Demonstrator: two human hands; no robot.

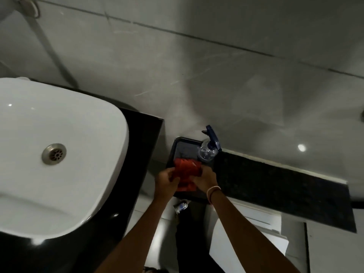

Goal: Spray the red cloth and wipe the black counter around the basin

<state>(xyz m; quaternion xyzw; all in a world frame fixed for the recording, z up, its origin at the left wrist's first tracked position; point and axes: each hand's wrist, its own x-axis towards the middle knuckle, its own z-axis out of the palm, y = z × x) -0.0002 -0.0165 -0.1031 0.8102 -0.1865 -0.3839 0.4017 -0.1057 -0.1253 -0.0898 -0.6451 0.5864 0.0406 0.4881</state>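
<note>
The red cloth [187, 170] is bunched over a dark tray [181, 143], held from both sides. My left hand [167, 179] grips its left edge and my right hand [204, 179] grips its right edge. A clear spray bottle [207, 151] with a dark blue trigger head stands at the tray's far right corner, just beyond the cloth and untouched. The white basin [59, 150] sits on the black counter [145, 138] to the left of my hands.
A speckled dark ledge [275, 184] runs to the right along the grey tiled wall [197, 75]. A small bottle [180, 206] lies on the floor below the tray. A white fixture [246, 243] stands at lower right.
</note>
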